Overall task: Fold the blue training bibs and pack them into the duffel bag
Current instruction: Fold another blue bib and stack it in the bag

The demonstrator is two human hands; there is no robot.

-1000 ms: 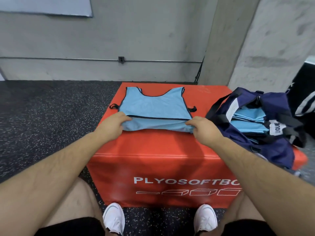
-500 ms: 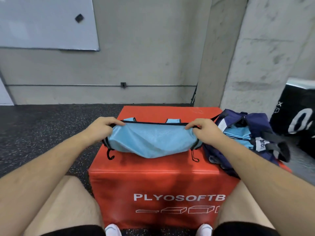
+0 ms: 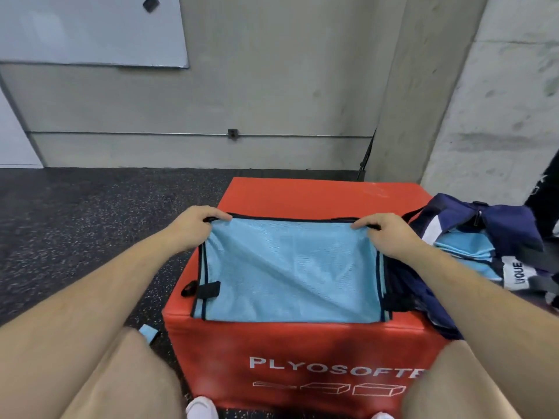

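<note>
The left hand (image 3: 193,228) pinches the blue bib (image 3: 290,273) at its 10 o'clock corner, fingers curled over the black edge. The bib lies flat on the red box (image 3: 302,192), I think so its edges line up. The right hand (image 3: 387,234) pinches the 2 o'clock corner the same way. At 3 o'clock the duffel bag (image 3: 508,225) sits open, close for packing.

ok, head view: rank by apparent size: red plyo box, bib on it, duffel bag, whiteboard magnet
1. red plyo box
2. bib, duffel bag: look alike, bag partly hidden, so unranked
3. whiteboard magnet
</note>
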